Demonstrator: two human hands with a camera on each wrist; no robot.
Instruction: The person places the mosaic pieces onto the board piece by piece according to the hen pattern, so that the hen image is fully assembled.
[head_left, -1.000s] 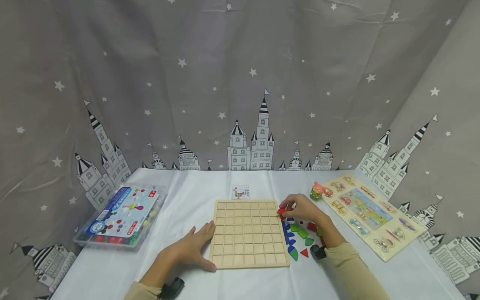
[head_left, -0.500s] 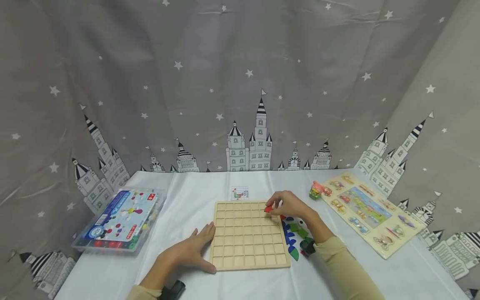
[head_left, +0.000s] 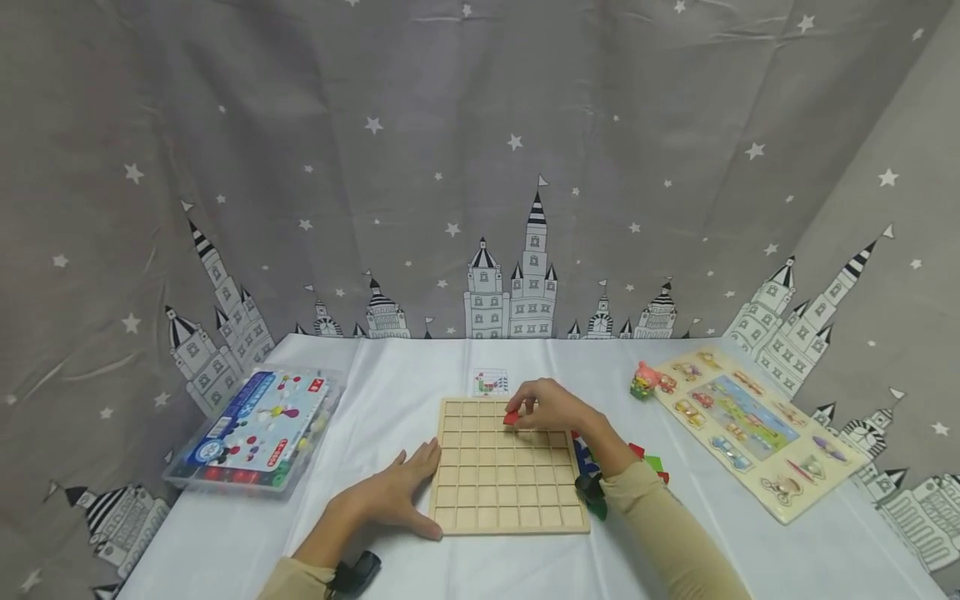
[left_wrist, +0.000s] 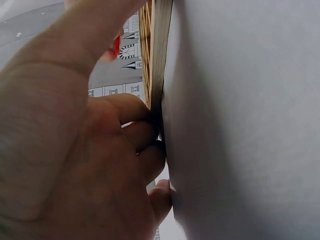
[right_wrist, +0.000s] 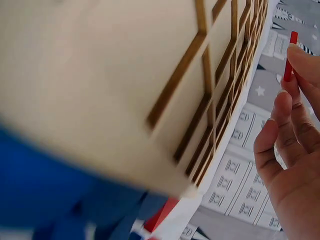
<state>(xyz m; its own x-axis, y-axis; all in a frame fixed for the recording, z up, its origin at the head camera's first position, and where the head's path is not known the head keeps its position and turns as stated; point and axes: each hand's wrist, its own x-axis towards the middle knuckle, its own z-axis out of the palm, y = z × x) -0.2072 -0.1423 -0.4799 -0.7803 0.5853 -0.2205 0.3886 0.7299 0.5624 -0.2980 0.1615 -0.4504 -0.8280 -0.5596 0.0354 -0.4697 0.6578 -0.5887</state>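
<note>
A square wooden grid board point(head_left: 510, 475) lies on the white-covered table, its cells bare. My left hand point(head_left: 393, 492) rests against the board's left side, fingers along the edge and thumb near the lower-left corner. Over the upper middle cells, my right hand point(head_left: 555, 407) pinches a small flat red piece point(head_left: 512, 418) between thumb and fingertips. From the right wrist, the red piece point(right_wrist: 290, 57) appears edge-on and raised above the grid, other fingers loosely bent. The left wrist view shows the fingers point(left_wrist: 135, 135) touching the board's wooden rim point(left_wrist: 161, 50).
Loose coloured pieces point(head_left: 652, 462) lie right of the board, partly hidden by the right arm. Behind the board is a small picture card point(head_left: 491, 382). A clear plastic box point(head_left: 255, 433) stands at left. At right are a toy figure point(head_left: 643, 380) and a picture puzzle board point(head_left: 757, 433).
My right hand has carried the red piece leftward from the board's right edge to over its upper middle cells. The left hand has stayed at the board's left side.
</note>
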